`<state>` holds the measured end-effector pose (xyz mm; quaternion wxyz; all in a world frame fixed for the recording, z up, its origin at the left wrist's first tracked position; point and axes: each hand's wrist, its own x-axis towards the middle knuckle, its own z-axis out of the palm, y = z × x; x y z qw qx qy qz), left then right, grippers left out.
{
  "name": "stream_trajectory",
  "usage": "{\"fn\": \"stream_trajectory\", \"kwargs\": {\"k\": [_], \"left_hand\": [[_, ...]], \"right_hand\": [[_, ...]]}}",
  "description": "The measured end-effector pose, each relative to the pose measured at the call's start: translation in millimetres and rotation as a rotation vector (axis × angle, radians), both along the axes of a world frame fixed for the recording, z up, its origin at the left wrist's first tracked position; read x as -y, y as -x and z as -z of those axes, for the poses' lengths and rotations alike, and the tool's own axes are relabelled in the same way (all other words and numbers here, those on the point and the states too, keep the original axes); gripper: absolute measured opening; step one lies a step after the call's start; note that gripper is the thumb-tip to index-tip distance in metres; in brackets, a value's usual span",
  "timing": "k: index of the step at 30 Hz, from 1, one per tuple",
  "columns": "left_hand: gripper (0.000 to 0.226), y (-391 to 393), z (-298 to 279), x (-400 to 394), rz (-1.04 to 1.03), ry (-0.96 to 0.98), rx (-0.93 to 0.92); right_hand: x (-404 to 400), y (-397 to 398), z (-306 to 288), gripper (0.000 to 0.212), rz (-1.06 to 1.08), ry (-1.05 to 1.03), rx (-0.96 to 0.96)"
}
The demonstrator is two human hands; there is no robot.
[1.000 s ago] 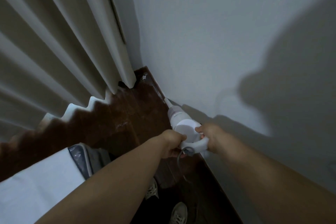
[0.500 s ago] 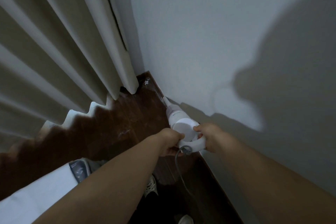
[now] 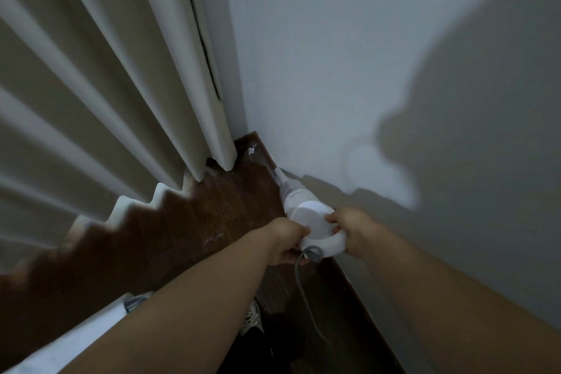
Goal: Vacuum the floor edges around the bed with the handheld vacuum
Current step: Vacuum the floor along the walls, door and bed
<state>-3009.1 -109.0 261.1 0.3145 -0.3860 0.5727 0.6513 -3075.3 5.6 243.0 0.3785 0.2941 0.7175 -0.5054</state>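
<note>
At the floor's (image 3: 194, 221) edge along the wall (image 3: 349, 69), near the curtained corner, both hands, left (image 3: 287, 240) and right (image 3: 353, 229), grip the white handheld vacuum's (image 3: 306, 215) handle, nozzle touching the baseboard.

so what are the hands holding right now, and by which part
Both hold the white handheld vacuum: the left hand and the right hand grip opposite sides of its looped rear handle, near the grey cord.
</note>
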Motion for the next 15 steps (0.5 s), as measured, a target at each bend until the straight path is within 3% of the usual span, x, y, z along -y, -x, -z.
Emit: {"fn": "stream_trajectory", "kwargs": {"k": [15], "left_hand": [[0.037, 13.4, 16.7, 18.7, -0.025, 0.009, 0.004]], "right_hand": [[17.0, 10.7, 9.0, 0.009, 0.029, 0.038, 0.031]]}}
